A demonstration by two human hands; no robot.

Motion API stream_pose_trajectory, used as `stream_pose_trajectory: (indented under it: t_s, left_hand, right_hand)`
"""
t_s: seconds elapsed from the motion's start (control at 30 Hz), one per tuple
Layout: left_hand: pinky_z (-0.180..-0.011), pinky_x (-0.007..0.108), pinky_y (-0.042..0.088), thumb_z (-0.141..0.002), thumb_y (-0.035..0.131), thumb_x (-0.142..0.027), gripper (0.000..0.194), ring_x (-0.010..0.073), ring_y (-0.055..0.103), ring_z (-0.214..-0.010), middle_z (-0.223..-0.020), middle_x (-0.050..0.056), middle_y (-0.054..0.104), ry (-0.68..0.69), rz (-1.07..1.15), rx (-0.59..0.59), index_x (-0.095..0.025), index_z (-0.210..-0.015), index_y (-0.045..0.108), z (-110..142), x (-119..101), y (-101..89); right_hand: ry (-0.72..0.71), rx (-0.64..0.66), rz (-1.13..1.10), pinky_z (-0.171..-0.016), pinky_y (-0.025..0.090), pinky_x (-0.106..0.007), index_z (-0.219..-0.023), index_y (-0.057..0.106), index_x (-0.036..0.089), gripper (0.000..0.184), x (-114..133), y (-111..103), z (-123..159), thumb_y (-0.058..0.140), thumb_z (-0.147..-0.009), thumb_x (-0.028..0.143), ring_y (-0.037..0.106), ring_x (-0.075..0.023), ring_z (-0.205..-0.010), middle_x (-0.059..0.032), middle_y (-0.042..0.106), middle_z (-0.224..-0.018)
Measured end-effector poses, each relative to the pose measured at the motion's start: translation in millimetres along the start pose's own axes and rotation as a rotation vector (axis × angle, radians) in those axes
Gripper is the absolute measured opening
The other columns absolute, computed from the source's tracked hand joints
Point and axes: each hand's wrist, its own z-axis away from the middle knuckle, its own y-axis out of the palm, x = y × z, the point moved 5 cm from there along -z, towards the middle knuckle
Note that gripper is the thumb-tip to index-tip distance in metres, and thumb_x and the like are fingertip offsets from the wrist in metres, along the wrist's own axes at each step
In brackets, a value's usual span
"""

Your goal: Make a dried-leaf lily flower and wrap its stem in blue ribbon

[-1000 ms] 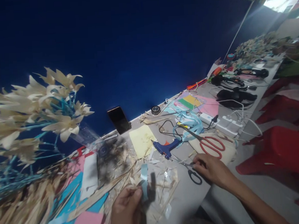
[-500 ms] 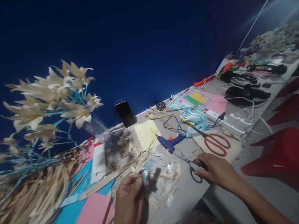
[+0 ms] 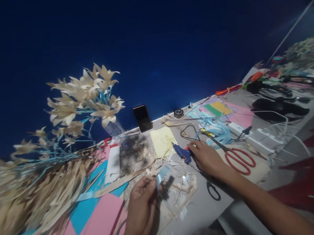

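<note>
My left hand [image 3: 144, 196] is closed in a pinch on a light blue ribbon strip [image 3: 162, 174], whose free end curls upward. My right hand [image 3: 204, 156] reaches over the table with its fingers around the handle of a blue glue gun [image 3: 183, 154]; the hand hides most of that handle. The gun lies on the table, its nozzle toward a yellow paper sheet [image 3: 162, 140]. Under my right wrist lie black-handled scissors [image 3: 213, 192], partly covered. Larger red-handled scissors [image 3: 239, 161] rest just right of the hand.
Cream artificial flowers [image 3: 103, 113] on blue stems and dried husks [image 3: 44, 195] fill the left side. A phone [image 3: 142, 118] leans on the wall. Blue ribbon [image 3: 217, 128] lies behind the right hand, near a white power strip [image 3: 265, 141]. Pink sheets [image 3: 99, 220] lie front left.
My right hand has gone from the black-handled scissors to the glue gun, letting the scissors lie. My left hand keeps the ribbon strip. The view has turned slightly left.
</note>
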Motion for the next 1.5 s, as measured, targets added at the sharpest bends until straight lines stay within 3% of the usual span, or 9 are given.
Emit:
stream_pose_trajectory:
  t_s: [0.17, 0.27, 0.53, 0.67, 0.8, 0.93, 1.07, 1.27, 1.5]
  left_hand:
    - [-0.06, 0.019, 0.054, -0.054, 0.097, -0.022, 0.037, 0.0107, 0.063, -0.059, -0.07, 0.0, 0.067, 0.041, 0.056, -0.051, -0.015, -0.07, 0.065, -3, -16, 7.1]
    - [-0.06, 0.019, 0.055, -0.053, 0.097, -0.02, 0.038, 0.0106, 0.064, -0.059, -0.07, 0.0, 0.067, 0.06, 0.085, -0.058, -0.014, -0.07, 0.064, -8, -23, 7.6]
    - [-0.058, 0.016, 0.053, -0.054, 0.097, -0.018, 0.037, 0.0074, 0.058, -0.06, -0.072, 0.0, 0.065, 0.04, 0.131, 0.017, -0.013, -0.071, 0.064, -26, -27, 19.7]
    - [-0.057, 0.017, 0.053, -0.054, 0.097, -0.017, 0.037, 0.007, 0.057, -0.06, -0.079, 0.002, 0.068, 0.027, 0.115, -0.028, -0.013, -0.07, 0.064, -37, -24, 14.5]
    - [-0.055, 0.018, 0.053, -0.053, 0.097, -0.015, 0.037, 0.0077, 0.057, -0.06, -0.084, 0.004, 0.07, 0.007, 0.101, -0.064, -0.013, -0.07, 0.064, -44, -21, 9.2]
    - [-0.057, 0.02, 0.053, -0.053, 0.098, -0.017, 0.039, 0.0085, 0.056, -0.061, -0.077, 0.001, 0.066, 0.021, 0.145, -0.009, -0.013, -0.07, 0.063, -46, -22, 13.5]
    - [-0.059, 0.02, 0.052, -0.057, 0.096, -0.019, 0.037, 0.008, 0.055, -0.062, -0.079, 0.001, 0.065, 0.047, 0.19, 0.043, -0.013, -0.073, 0.064, -47, -21, 17.1]
    - [-0.058, 0.018, 0.052, -0.058, 0.096, -0.019, 0.037, 0.0072, 0.056, -0.061, -0.074, 0.0, 0.063, 0.034, 0.157, 0.013, -0.014, -0.074, 0.062, -51, -12, 11.3]
    - [-0.052, 0.018, 0.051, -0.073, 0.083, -0.012, 0.025, 0.0086, 0.055, -0.055, -0.063, -0.002, 0.058, 0.025, -0.067, 0.009, -0.016, -0.075, 0.058, -79, -36, 13.6]
  right_hand:
    - [-0.128, 0.112, 0.075, -0.082, 0.037, -0.037, -0.115, 0.069, 0.018, 0.032, -4, 8, -27, 0.05, -0.091, 0.009, 0.054, -0.0296, -0.101, -0.0153, 0.065, -0.111]
    - [-0.184, 0.107, 0.041, -0.081, 0.034, -0.038, -0.107, 0.071, 0.019, 0.026, -11, 9, -30, 0.056, -0.087, 0.012, 0.052, -0.03, -0.101, -0.0138, 0.066, -0.112]
    - [-0.194, 0.094, -0.148, -0.091, 0.035, -0.042, -0.116, 0.066, 0.017, 0.033, -29, 11, -23, 0.056, -0.084, 0.016, 0.052, -0.0307, -0.103, -0.0133, 0.066, -0.11]
    - [-0.232, 0.095, -0.188, -0.091, 0.038, -0.043, -0.118, 0.066, 0.02, 0.043, -34, 18, -24, 0.055, -0.077, 0.01, 0.053, -0.0309, -0.104, -0.0132, 0.064, -0.112]
    - [-0.22, 0.044, -0.448, -0.099, 0.042, -0.046, -0.117, 0.067, 0.018, 0.041, -49, 10, -29, 0.055, -0.078, 0.015, 0.056, -0.0314, -0.11, -0.0137, 0.065, -0.118]
    - [-0.08, 0.054, -0.812, -0.097, 0.048, -0.044, -0.127, 0.064, 0.019, 0.041, -64, -5, -27, 0.056, -0.087, 0.028, 0.061, -0.0317, -0.112, -0.0122, 0.067, -0.119]
    - [-0.061, 0.097, -1.006, -0.089, 0.052, -0.038, -0.122, 0.065, 0.02, 0.037, -45, -25, -14, 0.059, -0.094, 0.043, 0.065, -0.0297, -0.104, -0.0115, 0.069, -0.112]
    - [-0.309, 0.181, -0.924, -0.092, 0.05, -0.034, -0.115, 0.062, 0.02, 0.031, 3, -37, -3, 0.054, -0.098, 0.045, 0.063, -0.0259, -0.104, -0.011, 0.066, -0.114]
    - [-0.182, 0.107, -0.738, -0.077, 0.048, -0.031, -0.095, 0.058, 0.022, 0.027, -9, -38, -35, 0.049, -0.1, 0.047, 0.06, -0.021, -0.083, -0.0057, 0.064, -0.094]
